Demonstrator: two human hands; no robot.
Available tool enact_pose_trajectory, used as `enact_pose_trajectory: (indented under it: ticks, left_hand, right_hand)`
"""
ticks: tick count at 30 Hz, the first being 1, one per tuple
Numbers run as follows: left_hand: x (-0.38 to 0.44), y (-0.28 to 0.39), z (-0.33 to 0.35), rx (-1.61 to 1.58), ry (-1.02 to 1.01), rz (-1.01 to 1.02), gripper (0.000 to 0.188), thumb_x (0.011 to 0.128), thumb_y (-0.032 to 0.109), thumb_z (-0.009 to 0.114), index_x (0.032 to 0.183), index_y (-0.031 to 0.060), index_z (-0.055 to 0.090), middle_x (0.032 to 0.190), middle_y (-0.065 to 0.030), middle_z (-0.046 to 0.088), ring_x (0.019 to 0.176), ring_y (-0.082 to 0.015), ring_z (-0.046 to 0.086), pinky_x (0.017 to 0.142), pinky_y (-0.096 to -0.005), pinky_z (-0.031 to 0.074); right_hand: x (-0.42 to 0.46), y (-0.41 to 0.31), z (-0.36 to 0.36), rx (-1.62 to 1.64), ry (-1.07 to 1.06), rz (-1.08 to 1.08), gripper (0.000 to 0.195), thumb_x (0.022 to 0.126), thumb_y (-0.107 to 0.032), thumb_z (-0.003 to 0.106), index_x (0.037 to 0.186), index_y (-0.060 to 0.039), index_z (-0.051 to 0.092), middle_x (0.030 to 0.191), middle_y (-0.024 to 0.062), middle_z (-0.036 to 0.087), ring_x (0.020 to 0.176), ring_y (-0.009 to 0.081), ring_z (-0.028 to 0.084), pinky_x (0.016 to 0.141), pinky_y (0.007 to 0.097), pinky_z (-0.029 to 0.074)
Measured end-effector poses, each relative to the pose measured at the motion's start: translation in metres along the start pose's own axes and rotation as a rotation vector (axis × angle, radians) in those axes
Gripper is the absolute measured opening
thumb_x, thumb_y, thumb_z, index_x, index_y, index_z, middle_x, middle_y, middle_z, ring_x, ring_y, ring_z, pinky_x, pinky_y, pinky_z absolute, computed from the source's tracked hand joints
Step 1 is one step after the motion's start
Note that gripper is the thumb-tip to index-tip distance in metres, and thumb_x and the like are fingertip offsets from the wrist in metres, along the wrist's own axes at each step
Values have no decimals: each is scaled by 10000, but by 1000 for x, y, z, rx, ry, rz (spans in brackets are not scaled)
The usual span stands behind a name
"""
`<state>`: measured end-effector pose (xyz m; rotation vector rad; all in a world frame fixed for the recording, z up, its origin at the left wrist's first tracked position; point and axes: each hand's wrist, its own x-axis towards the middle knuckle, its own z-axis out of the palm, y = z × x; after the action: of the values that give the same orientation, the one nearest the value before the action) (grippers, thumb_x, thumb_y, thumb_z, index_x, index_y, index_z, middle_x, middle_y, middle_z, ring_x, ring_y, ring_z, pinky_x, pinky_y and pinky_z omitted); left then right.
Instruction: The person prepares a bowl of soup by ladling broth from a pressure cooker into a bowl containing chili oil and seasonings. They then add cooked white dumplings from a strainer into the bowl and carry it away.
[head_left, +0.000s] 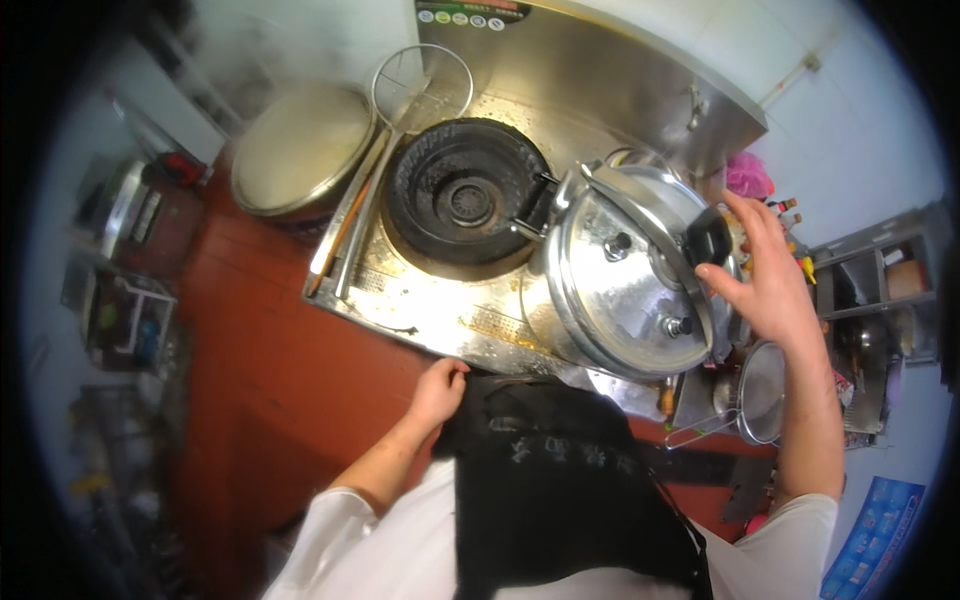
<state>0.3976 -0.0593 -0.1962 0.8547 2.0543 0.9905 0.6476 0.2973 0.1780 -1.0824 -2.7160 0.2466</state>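
A large shiny metal pressure cooker (622, 277) stands on the right of the steel stove (480, 300), its lid crossed by a curved metal bar. My right hand (765, 270) is spread around the black knob (709, 235) on that bar, thumb and fingers apart; whether they touch it is unclear. A black side handle (534, 204) juts from the cooker towards the black burner ring (465, 195). Near the stove's front edge and my black apron (555, 487), my left hand (442, 390) has its fingers curled, and what lies inside them is hidden.
Left of the stove, a wide round vessel (304, 150) gives off steam. A long-handled round metal frame (422, 86) lies beside the burner. At right are a sieve (761, 394), bottles (787, 210) and a grey shelf (870, 277). The floor (247, 360) is red.
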Motion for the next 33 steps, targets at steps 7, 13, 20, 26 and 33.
enact_pose_trajectory:
  ticks: [7, 13, 20, 26, 33]
  left_hand:
    - [15, -25, -17, -66, -25, 11, 168, 1029, 88, 680, 1154, 15, 766, 1104, -194, 801, 1026, -349, 785, 925, -414, 611]
    - [5, -66, -44, -44, -38, -14, 152, 1038, 55, 652, 1130, 12, 764, 1085, -189, 807, 1032, -339, 790, 928, -409, 614]
    - [20, -89, -71, -12, -92, -70, 145, 1031, 42, 640, 1111, 18, 758, 1046, -176, 808, 1008, -337, 791, 904, -417, 615]
    - [48, -103, -57, 5, -167, -33, 156, 1020, 48, 645, 1124, 33, 761, 1065, -179, 808, 1014, -337, 791, 911, -412, 614]
    - [81, -95, -20, 219, -469, 61, 162, 1013, 85, 675, 1154, 45, 743, 1098, -187, 806, 1039, -353, 784, 941, -433, 611]
  right_hand:
    - [51, 1, 36, 10, -289, 241, 784, 827, -294, 838, 1509, -31, 553, 1507, 313, 543, 1204, 408, 714, 1022, 495, 605]
    - [68, -3, 58, 26, -316, 324, 667, 809, -304, 842, 1351, -10, 589, 1223, 292, 709, 1050, 393, 750, 920, 474, 609]
    - [99, -19, 9, 50, -224, 356, 638, 789, -315, 840, 1306, -3, 635, 1128, 230, 753, 1050, 330, 740, 949, 427, 586]
    - [73, 14, -41, 230, -116, 444, 533, 814, -233, 800, 1278, -27, 638, 984, 103, 718, 865, 187, 682, 788, 345, 558]
    - [-28, 101, -136, 324, 115, 674, 488, 857, -98, 664, 1344, -65, 655, 945, 42, 640, 785, 105, 586, 728, 258, 457]
